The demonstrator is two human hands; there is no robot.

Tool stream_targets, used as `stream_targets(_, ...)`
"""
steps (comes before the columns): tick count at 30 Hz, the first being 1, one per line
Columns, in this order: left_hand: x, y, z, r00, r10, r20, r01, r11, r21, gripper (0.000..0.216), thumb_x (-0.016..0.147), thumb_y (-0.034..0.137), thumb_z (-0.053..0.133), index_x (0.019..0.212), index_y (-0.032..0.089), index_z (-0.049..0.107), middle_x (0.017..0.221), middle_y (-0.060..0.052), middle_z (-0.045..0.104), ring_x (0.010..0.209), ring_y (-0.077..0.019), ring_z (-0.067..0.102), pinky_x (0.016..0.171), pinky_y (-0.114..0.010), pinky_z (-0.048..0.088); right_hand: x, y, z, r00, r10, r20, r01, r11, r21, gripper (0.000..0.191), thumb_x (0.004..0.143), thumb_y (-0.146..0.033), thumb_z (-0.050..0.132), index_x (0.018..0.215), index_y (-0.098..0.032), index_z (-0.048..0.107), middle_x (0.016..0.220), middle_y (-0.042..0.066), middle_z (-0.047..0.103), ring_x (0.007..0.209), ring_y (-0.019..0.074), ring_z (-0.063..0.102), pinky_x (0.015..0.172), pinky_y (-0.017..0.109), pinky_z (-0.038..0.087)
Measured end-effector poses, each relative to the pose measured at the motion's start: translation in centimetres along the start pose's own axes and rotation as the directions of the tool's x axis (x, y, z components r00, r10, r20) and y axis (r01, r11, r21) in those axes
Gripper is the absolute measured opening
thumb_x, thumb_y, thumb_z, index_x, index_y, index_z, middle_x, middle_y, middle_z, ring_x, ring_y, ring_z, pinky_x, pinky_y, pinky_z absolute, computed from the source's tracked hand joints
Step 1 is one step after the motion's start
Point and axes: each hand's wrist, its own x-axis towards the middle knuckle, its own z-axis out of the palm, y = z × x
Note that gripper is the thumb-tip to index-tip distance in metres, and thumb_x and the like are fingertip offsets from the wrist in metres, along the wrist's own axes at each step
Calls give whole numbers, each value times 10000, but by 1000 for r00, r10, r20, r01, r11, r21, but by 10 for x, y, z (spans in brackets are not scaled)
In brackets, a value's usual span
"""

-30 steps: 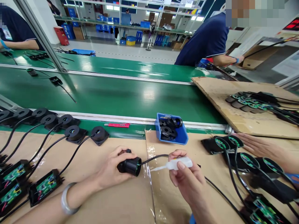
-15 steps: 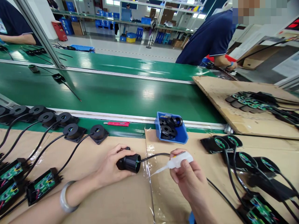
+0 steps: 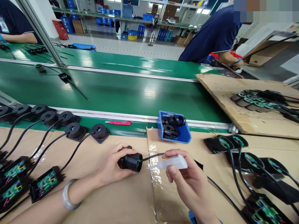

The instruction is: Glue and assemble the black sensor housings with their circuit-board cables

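My left hand (image 3: 116,163) is closed around a black cylindrical housing (image 3: 134,162) that lies on its side over the cardboard, its open end turned to the right. A black cable (image 3: 151,156) runs out of that end and passes behind my right hand (image 3: 187,174). Between the thumb and fingers of that hand is a white squeeze bottle (image 3: 176,162) with a long thin nozzle. The nozzle tip points left, a short gap away from the housing's rim. A bit of green shows inside the housing.
Black flanged caps (image 3: 100,132) with cables and open boxes with green circuit boards (image 3: 45,183) fill the left. A blue bin (image 3: 188,137) of black rings and a red utility knife (image 3: 119,123) lie ahead. More black housings (image 3: 245,161) sit right. A co-worker (image 3: 210,37) stands across the green conveyor (image 3: 130,90).
My right hand has turned the bottle more level, its nozzle now pointing straight at the housing's open end. My left hand keeps its hold. The whole view has shifted slightly.
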Motion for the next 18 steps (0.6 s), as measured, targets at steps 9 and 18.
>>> stream_targets(9,-2,-2,2,998,62,-5,-62,998,9,555,673,187,862,1198,255,694,1148,-82,610,1126,-269,607,964,-373,529,-1,8,3,981,-187,50,193,957,-216,155,919,-364,686,1035,-265,658,883,49,689,735,185,656,588,269,521)
stream_targets(18,-3,-3,2,994,105,25,-105,994,32,523,717,181,815,1220,244,686,1191,-101,583,1101,-266,625,957,-384,533,-1,-1,7,955,-274,109,294,917,-268,146,953,-353,655,1057,-254,628,878,41,683,749,183,655,625,281,521)
